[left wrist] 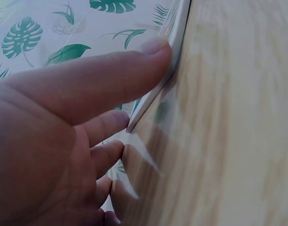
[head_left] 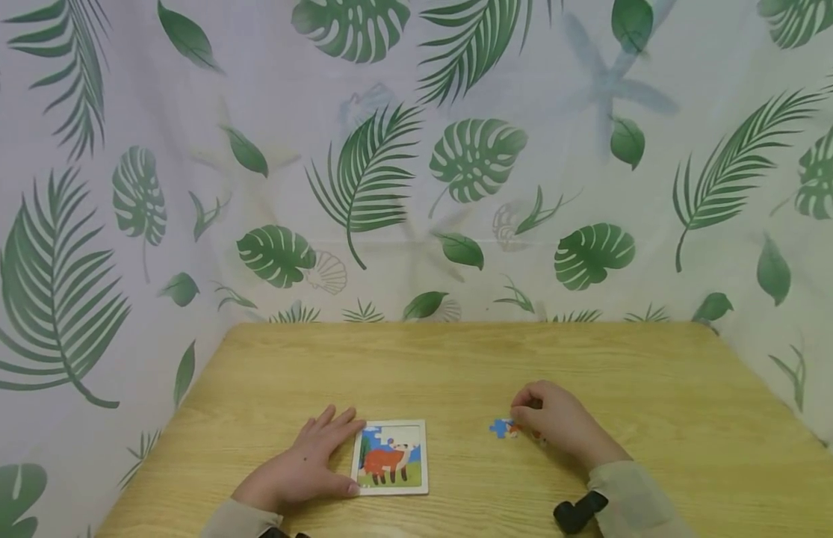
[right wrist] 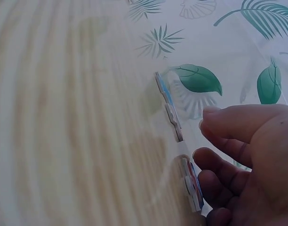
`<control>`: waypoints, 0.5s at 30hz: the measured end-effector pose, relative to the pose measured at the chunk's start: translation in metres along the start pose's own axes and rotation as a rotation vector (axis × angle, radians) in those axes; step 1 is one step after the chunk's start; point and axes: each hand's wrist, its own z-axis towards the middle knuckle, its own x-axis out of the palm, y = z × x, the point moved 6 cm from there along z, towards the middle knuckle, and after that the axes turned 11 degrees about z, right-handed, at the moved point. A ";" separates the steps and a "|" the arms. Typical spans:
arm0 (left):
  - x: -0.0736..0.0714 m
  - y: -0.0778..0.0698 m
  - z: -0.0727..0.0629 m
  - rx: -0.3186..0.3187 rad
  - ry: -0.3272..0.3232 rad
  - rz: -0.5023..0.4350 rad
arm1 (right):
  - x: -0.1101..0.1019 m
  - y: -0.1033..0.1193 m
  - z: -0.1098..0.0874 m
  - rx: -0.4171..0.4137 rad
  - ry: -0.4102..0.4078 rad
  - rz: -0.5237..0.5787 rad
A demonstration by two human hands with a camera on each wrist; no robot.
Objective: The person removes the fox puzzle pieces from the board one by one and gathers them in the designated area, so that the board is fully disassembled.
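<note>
A small square jigsaw puzzle in a white frame [head_left: 426, 457] lies flat on the table, picturing a red-brown animal on grass; a pale patch shows along its top. My left hand [head_left: 308, 459] rests at the frame's left side, fingers spread, thumb at the near corner. In the left wrist view the thumb [left wrist: 134, 66] presses along the frame's edge. Farther right, my right hand [head_left: 564, 422] hovers by loose jigsaw pieces [head_left: 502, 428], partly hiding them. In the right wrist view its fingers are loosely bent beside the pieces [right wrist: 192, 186], with nothing visible between thumb and index finger.
Both hands work over a wood-grain table [head_left: 322, 366]. A white curtain with green leaf prints [head_left: 389, 284] stands behind the table and along both sides. A black wrist device [head_left: 580, 512] is strapped over the right sleeve.
</note>
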 end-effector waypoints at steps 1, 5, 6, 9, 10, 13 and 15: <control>0.000 0.000 0.000 -0.001 0.001 0.000 | 0.000 0.000 0.000 -0.002 0.000 0.002; 0.001 0.001 0.000 -0.008 0.003 -0.010 | -0.001 0.002 -0.002 0.017 -0.007 0.033; 0.001 0.001 0.000 -0.010 0.002 -0.012 | -0.001 0.003 -0.003 0.022 -0.009 0.043; 0.001 0.001 0.000 -0.006 0.000 -0.017 | -0.002 0.009 -0.005 0.028 -0.019 0.054; 0.001 0.001 0.000 -0.005 -0.001 -0.019 | -0.002 0.013 -0.006 0.018 -0.019 0.054; 0.000 0.002 0.001 0.002 -0.002 -0.017 | 0.002 0.022 -0.007 -0.013 -0.004 0.061; 0.000 0.001 0.001 0.008 -0.001 -0.014 | 0.005 0.027 -0.008 -0.036 0.010 0.070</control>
